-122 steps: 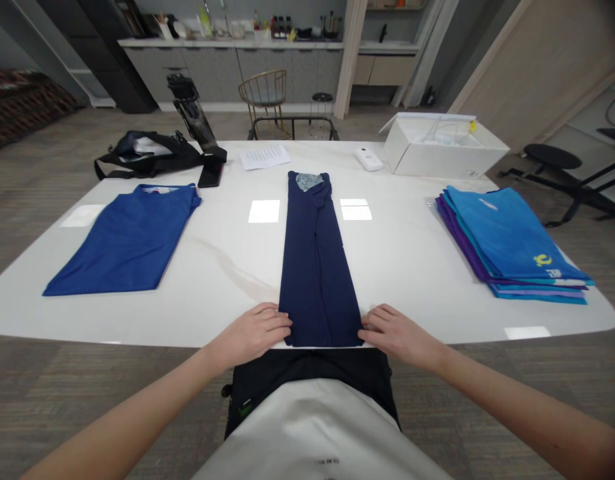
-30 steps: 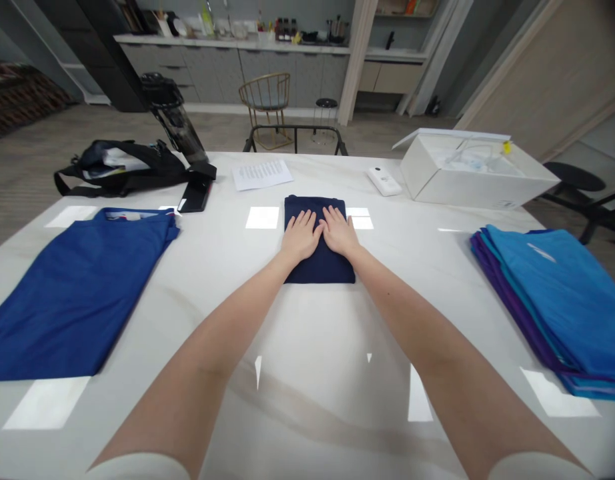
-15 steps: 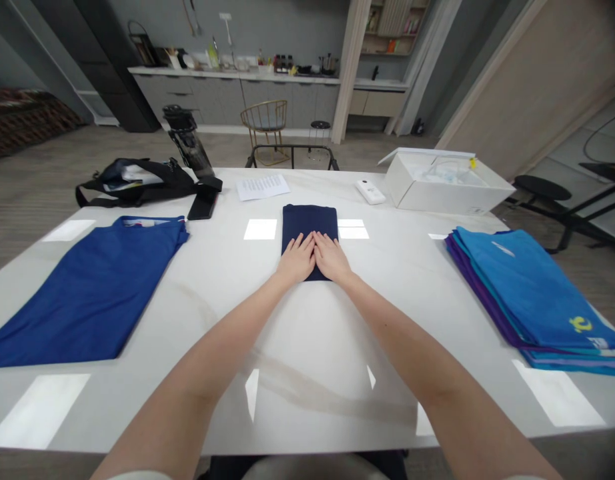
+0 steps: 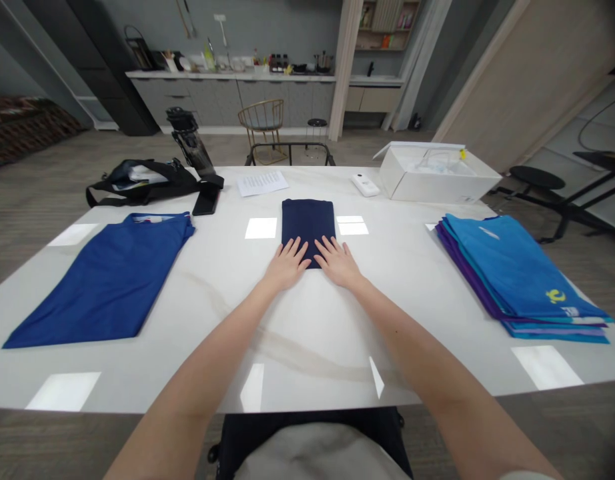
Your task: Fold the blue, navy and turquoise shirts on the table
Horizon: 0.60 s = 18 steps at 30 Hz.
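Observation:
A dark navy folded garment point(image 4: 307, 221) lies flat as a small rectangle in the middle of the table. My left hand point(image 4: 286, 262) rests on its near left corner with the fingers spread. On the near right corner lies my right hand point(image 4: 339, 261), its fingers also spread and pointing away from me. The two hands are apart, and neither grips the cloth. To the left a blue shirt point(image 4: 107, 280) is laid out, its collar at the far end. Over on the right is a stack of folded shirts point(image 4: 522, 267) in blue, teal and purple.
Along the far side of the white table point(image 4: 312, 347) are a black bag point(image 4: 142, 183), a dark bottle point(image 4: 191, 143), a phone point(image 4: 206, 200), a printed sheet point(image 4: 262, 183), a small white device point(image 4: 365, 185) and an open white box point(image 4: 432, 179). A gold chair point(image 4: 262, 120) stands beyond.
My hands have drawn apart and slid toward me, from the middle of the navy garment to its near corners. The view has shifted slightly.

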{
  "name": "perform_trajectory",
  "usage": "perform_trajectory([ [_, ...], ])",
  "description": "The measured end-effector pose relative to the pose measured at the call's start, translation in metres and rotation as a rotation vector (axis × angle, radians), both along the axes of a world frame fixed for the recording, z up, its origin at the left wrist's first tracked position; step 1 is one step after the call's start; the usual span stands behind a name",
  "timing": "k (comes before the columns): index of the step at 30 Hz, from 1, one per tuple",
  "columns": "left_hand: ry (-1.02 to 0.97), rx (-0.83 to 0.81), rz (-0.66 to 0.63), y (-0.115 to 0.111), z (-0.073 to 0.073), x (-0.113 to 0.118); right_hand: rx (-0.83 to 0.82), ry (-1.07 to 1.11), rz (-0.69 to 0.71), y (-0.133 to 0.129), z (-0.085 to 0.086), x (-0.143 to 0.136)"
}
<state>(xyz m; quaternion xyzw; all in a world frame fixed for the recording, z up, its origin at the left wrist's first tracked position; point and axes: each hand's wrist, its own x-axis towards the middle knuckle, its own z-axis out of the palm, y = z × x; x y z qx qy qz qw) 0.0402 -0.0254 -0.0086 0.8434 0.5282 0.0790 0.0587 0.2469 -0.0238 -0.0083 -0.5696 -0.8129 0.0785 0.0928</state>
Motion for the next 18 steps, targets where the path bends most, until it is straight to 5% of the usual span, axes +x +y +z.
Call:
perform_trajectory([
  [11,0.015,-0.013,0.012,-0.051,0.004,-0.022,-0.003,0.003,0.042,-0.039,0.002,0.015],
  [18,-0.035,-0.033,0.040,-0.059,0.003,-0.025,-0.004,0.142,0.051,-0.041,-0.005,0.027],
])
